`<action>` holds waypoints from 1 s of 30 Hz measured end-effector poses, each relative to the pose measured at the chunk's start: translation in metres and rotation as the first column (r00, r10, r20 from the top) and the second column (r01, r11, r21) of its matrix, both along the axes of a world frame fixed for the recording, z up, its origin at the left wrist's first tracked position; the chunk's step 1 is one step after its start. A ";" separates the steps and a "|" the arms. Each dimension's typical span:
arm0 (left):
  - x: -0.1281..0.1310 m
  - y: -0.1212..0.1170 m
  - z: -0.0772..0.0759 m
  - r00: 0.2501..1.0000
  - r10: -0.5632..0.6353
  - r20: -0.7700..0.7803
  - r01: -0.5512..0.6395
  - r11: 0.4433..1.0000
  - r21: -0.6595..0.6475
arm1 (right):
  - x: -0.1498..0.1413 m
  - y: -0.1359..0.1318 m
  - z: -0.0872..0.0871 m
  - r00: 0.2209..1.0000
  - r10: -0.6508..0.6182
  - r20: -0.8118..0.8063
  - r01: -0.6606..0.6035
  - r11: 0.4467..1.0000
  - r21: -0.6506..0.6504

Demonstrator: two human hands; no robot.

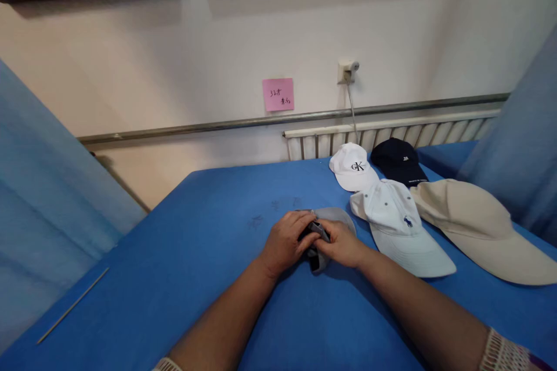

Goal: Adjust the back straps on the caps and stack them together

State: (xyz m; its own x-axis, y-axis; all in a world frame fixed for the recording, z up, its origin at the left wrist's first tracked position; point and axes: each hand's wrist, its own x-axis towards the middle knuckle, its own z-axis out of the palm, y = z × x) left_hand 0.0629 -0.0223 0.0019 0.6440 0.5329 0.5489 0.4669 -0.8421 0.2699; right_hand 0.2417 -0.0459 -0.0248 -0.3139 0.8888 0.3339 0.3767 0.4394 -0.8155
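Note:
A grey cap [334,217] lies on the blue table [209,255] near its middle. My left hand [285,242] is curled over the cap's left side, fingers closed on its fabric. My right hand [342,243] grips the cap from the right, pinching a grey strap or fold between the two hands. Most of the cap is hidden under my fingers; only its rounded far edge and a bit of its lower end show.
To the right lie several caps: a white one with black letters [352,168], a black one [398,161], a white one with a small blue emblem [402,226], a beige one [478,226]. A thin rod [72,305] lies at the table's left edge. Radiator and wall stand behind.

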 end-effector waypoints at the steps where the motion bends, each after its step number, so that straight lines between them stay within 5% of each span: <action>1: 0.000 0.001 0.000 1.000 0.004 -0.021 -0.003 1.000 0.008 | 0.000 0.000 0.000 1.000 0.016 -0.001 -0.016 1.000 -0.005; 6: 0.001 0.002 -0.005 0.986 0.138 -0.091 -0.136 0.990 0.025 | 0.001 0.000 0.000 0.998 0.066 -0.012 -0.066 0.997 -0.049; 10: 0.004 0.003 -0.008 0.956 0.289 -0.059 -0.294 0.945 -0.141 | 0.002 0.002 -0.002 0.995 0.095 -0.037 -0.097 0.994 -0.047; 16: 0.001 0.007 -0.004 0.967 0.159 0.197 -0.057 0.896 -0.439 | 0.004 0.009 -0.012 0.958 0.069 -0.277 -0.109 0.985 -0.134; 25: -0.001 0.011 -0.006 0.947 0.151 0.284 -0.032 0.923 -0.383 | -0.001 0.014 -0.015 0.895 -0.075 -0.440 0.043 0.996 -0.084; 30: 0.000 0.010 -0.004 0.956 0.148 0.254 -0.057 0.941 -0.333 | 0.003 0.012 -0.012 0.966 -0.131 -0.224 0.142 0.989 0.034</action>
State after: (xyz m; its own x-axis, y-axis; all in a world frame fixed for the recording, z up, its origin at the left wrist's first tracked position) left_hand 0.0625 -0.0119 -0.0021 0.4266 0.7634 0.4850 0.4165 -0.6418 0.6439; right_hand 0.2445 -0.0336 -0.0370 -0.1041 0.8990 0.4254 0.2497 0.4376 -0.8638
